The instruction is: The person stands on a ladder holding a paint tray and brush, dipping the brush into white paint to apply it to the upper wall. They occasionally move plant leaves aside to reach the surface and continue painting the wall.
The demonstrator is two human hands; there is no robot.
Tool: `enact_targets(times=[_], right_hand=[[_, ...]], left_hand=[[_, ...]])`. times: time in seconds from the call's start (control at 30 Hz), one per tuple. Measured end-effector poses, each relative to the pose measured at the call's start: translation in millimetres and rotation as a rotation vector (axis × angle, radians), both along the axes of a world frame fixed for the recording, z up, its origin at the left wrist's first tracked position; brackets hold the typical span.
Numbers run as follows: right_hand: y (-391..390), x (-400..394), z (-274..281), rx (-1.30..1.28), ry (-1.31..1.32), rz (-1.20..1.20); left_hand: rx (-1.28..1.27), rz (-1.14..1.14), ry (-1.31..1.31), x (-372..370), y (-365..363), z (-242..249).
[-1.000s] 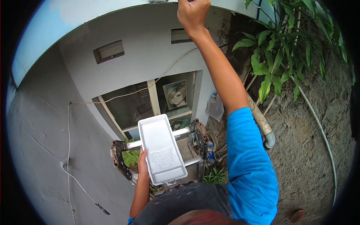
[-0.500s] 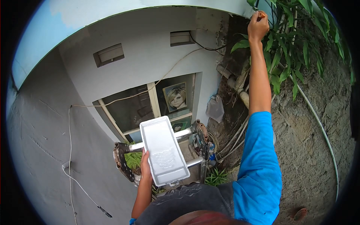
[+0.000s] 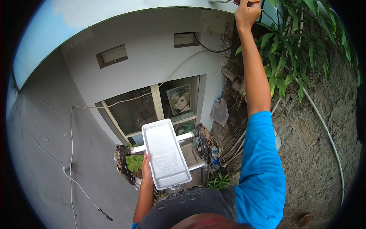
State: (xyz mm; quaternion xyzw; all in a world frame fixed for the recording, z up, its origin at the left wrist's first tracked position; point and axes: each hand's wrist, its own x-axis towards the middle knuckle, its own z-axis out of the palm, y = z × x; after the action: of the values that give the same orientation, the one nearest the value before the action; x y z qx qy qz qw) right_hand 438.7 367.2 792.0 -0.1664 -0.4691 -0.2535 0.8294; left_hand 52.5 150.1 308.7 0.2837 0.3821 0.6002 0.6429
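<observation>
My left hand (image 3: 146,168) is closed on the left edge of a white paint tray (image 3: 166,154), tilted toward me. White paint coats its inside, with rough streaks over the lower middle. Up at the top edge of the view, my right hand (image 3: 247,15) grips a paintbrush (image 3: 253,2) by its orange handle. Its pale head points left, against the light blue and white painted band (image 3: 126,9) that arches across the top. The upper part of the brush is cut off by the frame.
Beneath the tray stands a metal ladder (image 3: 137,149) with worn dark joints. Leafy plants (image 3: 282,53) hang by the rough wall (image 3: 305,137) on the right. A loose cable (image 3: 167,78) crosses the grey wall above the window (image 3: 156,101). Another cord (image 3: 71,141) hangs at left.
My right hand has moved left and slightly up along the painted band, away from the leaves, and the pale brush head now shows. The left hand and tray have barely shifted.
</observation>
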Motion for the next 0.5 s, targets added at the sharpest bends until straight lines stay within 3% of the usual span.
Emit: enact_targets(times=[0.07, 0.13, 0.23, 0.3, 0.33, 0.4, 0.43, 0.5], right_hand=[[-4, 23, 10, 0.082, 0.021, -0.198], [-3, 41, 22, -0.008, -0.023, -0.458], [0, 14, 35, -0.085, -0.183, -0.435], [9, -18, 42, -0.002, -0.240, -0.394], [8, -30, 48, 0.065, -0.290, -0.361], [-6, -50, 56, -0.049, -0.238, -0.080], [-4, -51, 63, -0.051, -0.237, -0.080], [8, -51, 78, 0.133, -0.203, 0.467]], left_hand=[[-0.042, 0.059, 0.029, 0, 2, -6], [-0.023, 0.058, 0.030, 0, 4, -7], [-0.014, 0.048, 0.026, 0, 4, -7], [-0.018, 0.042, 0.017, 0, 3, -4], [-0.020, 0.030, 0.008, 0, 2, -1], [-0.025, 0.017, 0.000, 1, 1, 2], [-0.008, 0.009, -0.001, 2, 1, 3], [0.006, 0.002, 0.000, 1, -1, 1]])
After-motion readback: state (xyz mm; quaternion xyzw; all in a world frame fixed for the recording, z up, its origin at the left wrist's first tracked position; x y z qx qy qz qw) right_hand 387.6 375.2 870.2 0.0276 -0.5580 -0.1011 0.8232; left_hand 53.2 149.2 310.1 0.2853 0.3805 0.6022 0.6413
